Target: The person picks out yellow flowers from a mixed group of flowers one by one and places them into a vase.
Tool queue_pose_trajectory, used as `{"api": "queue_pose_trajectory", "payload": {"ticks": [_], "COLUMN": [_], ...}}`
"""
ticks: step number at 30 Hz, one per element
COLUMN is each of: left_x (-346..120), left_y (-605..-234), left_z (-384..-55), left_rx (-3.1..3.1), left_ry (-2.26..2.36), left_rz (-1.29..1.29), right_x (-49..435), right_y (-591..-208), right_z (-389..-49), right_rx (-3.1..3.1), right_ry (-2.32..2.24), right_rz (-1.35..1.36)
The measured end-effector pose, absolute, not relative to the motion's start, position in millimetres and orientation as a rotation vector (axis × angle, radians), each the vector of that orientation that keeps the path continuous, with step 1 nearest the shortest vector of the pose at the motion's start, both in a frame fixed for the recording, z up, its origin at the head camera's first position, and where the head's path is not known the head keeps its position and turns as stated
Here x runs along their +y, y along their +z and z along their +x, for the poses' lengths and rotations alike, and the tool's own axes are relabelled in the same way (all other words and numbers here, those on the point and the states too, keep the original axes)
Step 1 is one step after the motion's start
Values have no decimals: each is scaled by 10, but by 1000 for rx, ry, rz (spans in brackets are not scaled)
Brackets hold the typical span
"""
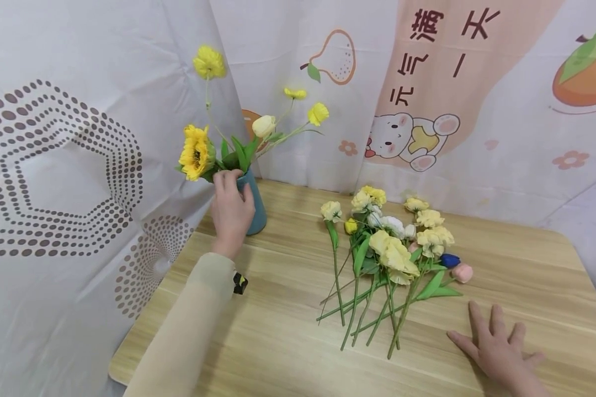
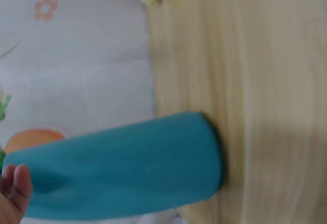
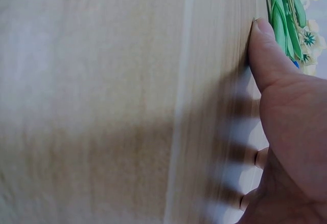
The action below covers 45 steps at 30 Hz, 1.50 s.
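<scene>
A teal vase (image 1: 256, 212) stands at the table's back left, holding a yellow sunflower (image 1: 197, 153), a pale tulip (image 1: 264, 126) and several yellow poppy-like flowers (image 1: 209, 62). My left hand (image 1: 232, 207) is at the vase's mouth with its fingers bent around the sunflower's stem, just under the bloom; the stem itself is hidden behind the hand. In the left wrist view, the thumb (image 2: 22, 180) overlaps the vase near its rim. My right hand (image 1: 501, 350) rests on the table with fingers spread and holds nothing. In the right wrist view its thumb (image 3: 271, 55) points toward green leaves.
A loose pile of artificial flowers (image 1: 389, 251) in yellow, white, pink and blue lies mid-table, stems toward the front. The wooden table (image 1: 278, 331) has rounded corners. Printed curtains (image 1: 298, 138) hang directly behind it and along its left side (image 1: 69, 309).
</scene>
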State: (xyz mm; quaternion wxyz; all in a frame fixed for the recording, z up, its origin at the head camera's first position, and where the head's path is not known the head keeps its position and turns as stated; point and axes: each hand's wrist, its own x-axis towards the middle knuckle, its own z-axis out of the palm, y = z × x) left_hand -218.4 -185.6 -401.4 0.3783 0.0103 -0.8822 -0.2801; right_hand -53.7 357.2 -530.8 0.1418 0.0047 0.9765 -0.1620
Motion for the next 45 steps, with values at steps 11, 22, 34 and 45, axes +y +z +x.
{"api": "queue_pose_trajectory", "payload": {"ticks": [11, 22, 34, 45], "left_x": [-1193, -521, -678, -1179], "left_y": [-4347, -4787, -5011, -4995], "left_z": [-1962, -1853, -1856, -1931], "left_rx": [-2714, -3213, -3224, -3235], "left_ry": [-753, -430, -355, -237], "left_rz": [-132, -491, -485, -218], "right_x": [3533, 3561, 3568, 3571], "right_y": [-5369, -5347, -5343, -5366], "right_z": [-455, -483, -519, -520], "right_rx": [2826, 2798, 2833, 2854], "right_ry": [-397, -408, -402, -410], "right_rz": [38, 41, 38, 53]}}
